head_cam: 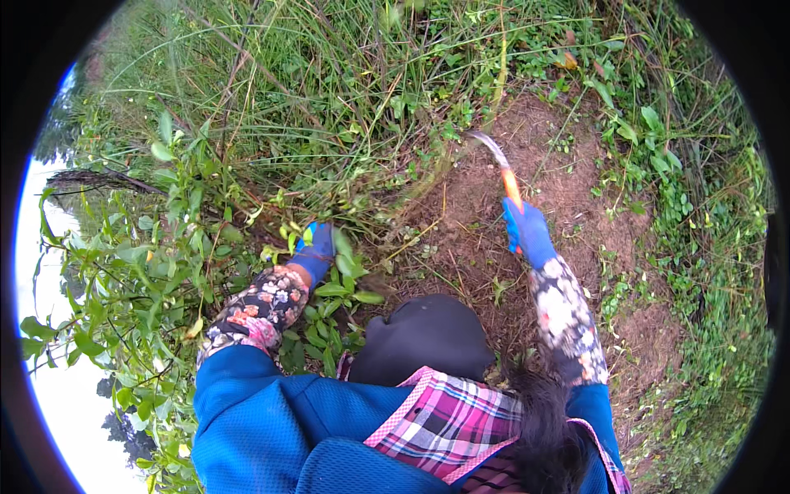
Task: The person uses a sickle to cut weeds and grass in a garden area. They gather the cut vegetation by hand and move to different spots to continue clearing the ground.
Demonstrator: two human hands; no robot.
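My right hand [528, 231], in a blue work glove, is closed on the orange handle of a sickle [492, 148]. The sickle's curved metal blade points up and to the left, over the edge between bare soil and grass. My left hand [315, 250], also gloved in blue, is among leafy stems [302, 238] at the left. Leaves partly cover its fingers, so its grip cannot be made out. Tall grass [308, 117] stands beyond both hands.
Bare brown soil [555, 204] with dry litter lies around the right hand. A leafy shrub [142, 272] crowds the left arm. Low green weeds [660, 148] border the soil on the right. A dark knee [426, 339] is just in front of my body.
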